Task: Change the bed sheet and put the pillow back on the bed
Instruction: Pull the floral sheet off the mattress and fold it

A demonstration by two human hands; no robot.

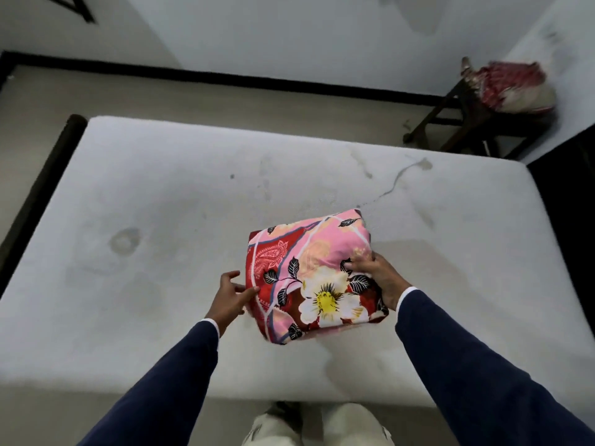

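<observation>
- One folded floral bed sheet (314, 278) over the bare, stained mattress (161, 220).
- Right hand (380, 281) fingers curl gripping its 3 o'clock edge; left hand (230, 299) fingers, loosely spread, touch its 9 o'clock edge.
- One red-white bundle (515, 86) on a stool (463, 123), 1 o'clock.

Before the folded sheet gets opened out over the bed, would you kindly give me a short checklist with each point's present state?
1. Bare white mattress free of old bedding: ok.
2. Folded pink and red floral sheet over the mattress: ok.
3. Right hand grips the sheet's right edge: ok.
4. Left hand has a grip: not ok, its fingers only touch the left edge.
5. A loose corner found for unfolding: cannot tell.
6. Red and white bundle on the dark wooden stool is the pillow: cannot tell, blurred.
</observation>
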